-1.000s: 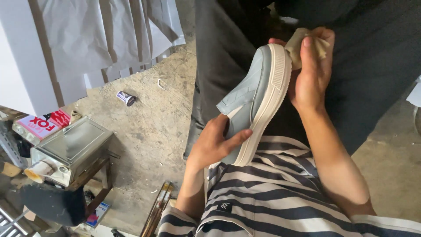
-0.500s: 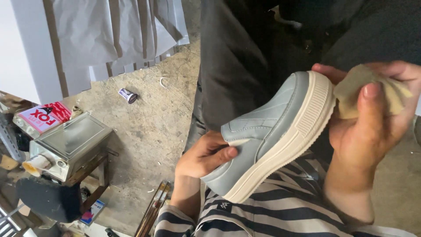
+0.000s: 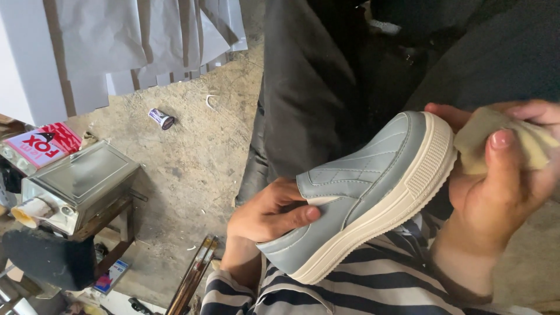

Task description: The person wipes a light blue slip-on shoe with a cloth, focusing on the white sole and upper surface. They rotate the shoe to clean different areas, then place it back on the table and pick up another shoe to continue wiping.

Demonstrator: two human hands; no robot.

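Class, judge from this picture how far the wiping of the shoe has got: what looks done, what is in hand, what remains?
Done: the grey upper and cream sole of the shoe look free of marks. In hand: the left hand grips the shoe's opening, and the right hand presses a beige cloth beside the toe. Left: the underside and far side are hidden, so unjudged.

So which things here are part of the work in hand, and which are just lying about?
In use:
- grey shoe, gripped by left hand
- beige cloth, in right hand

Lying about:
- metal box
- red carton
- small can on floor
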